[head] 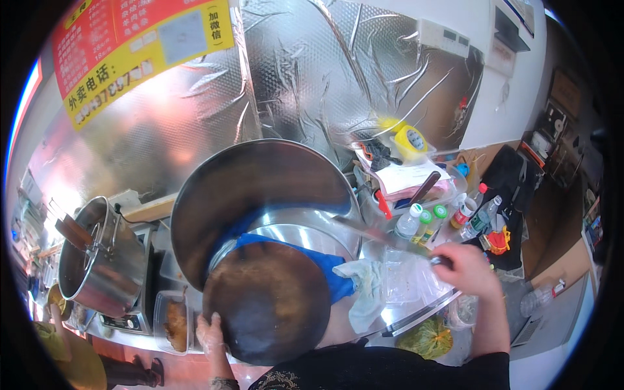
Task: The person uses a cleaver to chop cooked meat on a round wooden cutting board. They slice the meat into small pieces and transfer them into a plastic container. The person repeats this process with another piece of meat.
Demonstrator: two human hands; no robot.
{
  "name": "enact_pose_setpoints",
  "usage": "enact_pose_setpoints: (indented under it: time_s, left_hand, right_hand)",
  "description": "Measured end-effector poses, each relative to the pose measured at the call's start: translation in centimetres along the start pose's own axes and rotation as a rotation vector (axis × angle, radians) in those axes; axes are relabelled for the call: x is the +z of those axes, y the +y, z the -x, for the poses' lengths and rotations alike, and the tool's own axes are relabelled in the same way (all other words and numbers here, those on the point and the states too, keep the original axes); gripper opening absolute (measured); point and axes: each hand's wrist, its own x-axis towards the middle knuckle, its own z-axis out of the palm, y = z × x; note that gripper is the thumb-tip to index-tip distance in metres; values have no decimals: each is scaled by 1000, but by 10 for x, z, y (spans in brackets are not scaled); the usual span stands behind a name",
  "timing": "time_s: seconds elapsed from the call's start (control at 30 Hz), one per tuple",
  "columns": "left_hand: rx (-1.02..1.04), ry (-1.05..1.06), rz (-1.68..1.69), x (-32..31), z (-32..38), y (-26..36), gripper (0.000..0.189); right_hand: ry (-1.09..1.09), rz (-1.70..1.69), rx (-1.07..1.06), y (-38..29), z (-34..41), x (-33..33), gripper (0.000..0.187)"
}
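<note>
My left hand (211, 334), in what looks like a clear plastic glove, is against the left rim of a dark round chopping board (268, 304); whether it grips the rim is unclear. Blue cloth (336, 278) shows behind the board. My right hand (460, 270) holds a knife by its handle, and the motion-blurred blade (378, 235) points left over the counter. Past the board, a large round steel vessel (258, 180) has a dark inner wall and a shiny base. A pale rag (363, 287) lies right of the board.
On the left, a steel stockpot (109, 265) with wooden-handled tools stands on a cooker (131, 321). A plastic tub (173, 324) holds brown food. Several bottles (424, 222) and a paper-filled tray (395, 178) stand at right. A person (73, 356) is at lower left.
</note>
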Motion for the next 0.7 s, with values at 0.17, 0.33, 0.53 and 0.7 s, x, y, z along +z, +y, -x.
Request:
enact_pose_setpoints:
  time_s: [0.17,0.33,0.53,0.7]
  left_hand:
    - [-126,-23,243,-2,17,40,44]
    - [-170,3,459,18,0,-35,53]
    - [-277,-3,388,6,58,40,68]
    - [-257,44,125,5,72,49,74]
  right_hand:
    - [-33,-159,144,21,-3,-12,22]
    - [-289,-668,208,30,-37,111,19]
    - [-147,-120,-96,-4,-88,212,24]
    - [-111,-59,-162,-14,-100,261,24]
